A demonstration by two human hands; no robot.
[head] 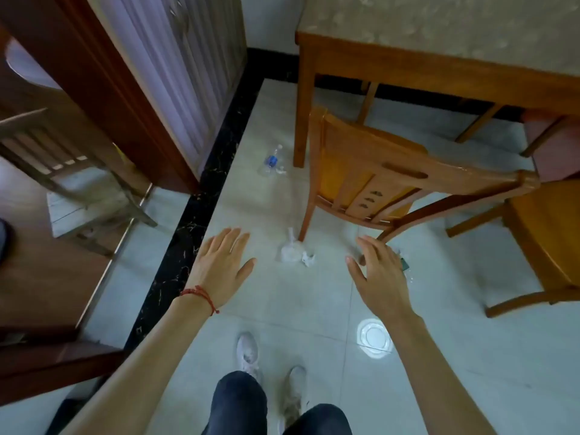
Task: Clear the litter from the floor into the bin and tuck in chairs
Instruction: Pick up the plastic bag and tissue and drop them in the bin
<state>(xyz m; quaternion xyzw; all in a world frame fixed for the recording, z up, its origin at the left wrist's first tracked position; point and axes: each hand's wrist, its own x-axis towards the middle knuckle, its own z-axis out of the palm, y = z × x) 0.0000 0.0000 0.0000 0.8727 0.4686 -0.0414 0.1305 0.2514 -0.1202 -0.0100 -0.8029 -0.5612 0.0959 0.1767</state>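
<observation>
1. A wooden table with a pale patterned top (439,32) fills the upper right of the frame; its near leg stands on the light grey tiled floor (282,309).
2. A wooden chair with a slatted back (392,174) stands at centre right, pulled out from the table and angled. A second wooden chair seat (546,233) shows at the right edge.
3. A dark brown wooden cabinet (103,98) takes up the upper left.
4. The left hand (219,262), a red string bracelet (201,293) on its wrist, is held out flat above the floor, fingers straight and spread, holding nothing.
5. The right hand (381,271) is likewise held out with fingers apart and empty, near the chair's rear leg.
6. A round white disposable plate (375,338) lies on the floor at lower centre right and looks empty.
7. A clear crushed plastic bottle with a blue label (272,161) lies on the floor at upper centre, beside the table leg; I cannot tell what is in it.
8. A crumpled white plastic bag (290,251) and a small wad of white paper (308,258) lie between the hands, at the chair's front leg.
</observation>
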